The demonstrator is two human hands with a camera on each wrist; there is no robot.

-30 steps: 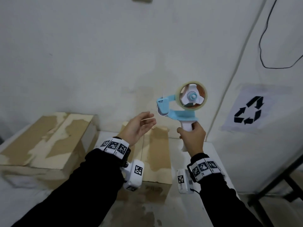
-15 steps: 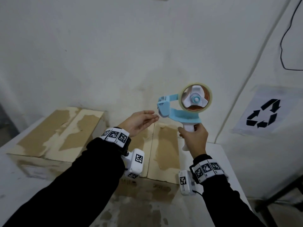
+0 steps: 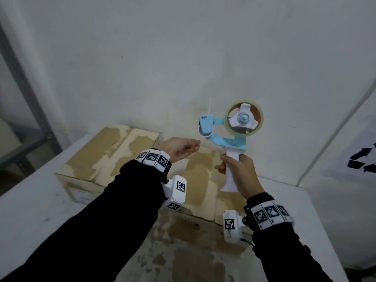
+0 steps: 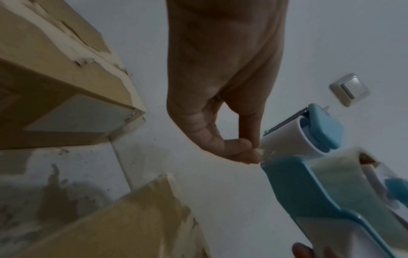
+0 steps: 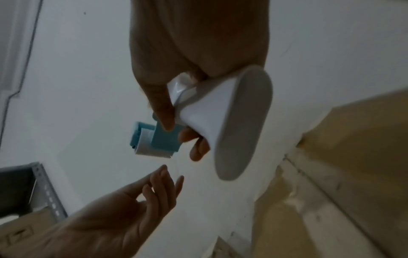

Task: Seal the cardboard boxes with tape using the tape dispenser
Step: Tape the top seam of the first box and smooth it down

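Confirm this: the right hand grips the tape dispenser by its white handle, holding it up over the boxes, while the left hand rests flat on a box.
One thing is wrong. In the left wrist view, the left hand pinches the tape end at the tape dispenser roller. The right hand does grip the white handle above the boxes.

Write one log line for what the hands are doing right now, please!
right hand: grips tape dispenser handle, held up | left hand: thumb and finger pinch the tape end at the roller | boxes: on table, not yet taped
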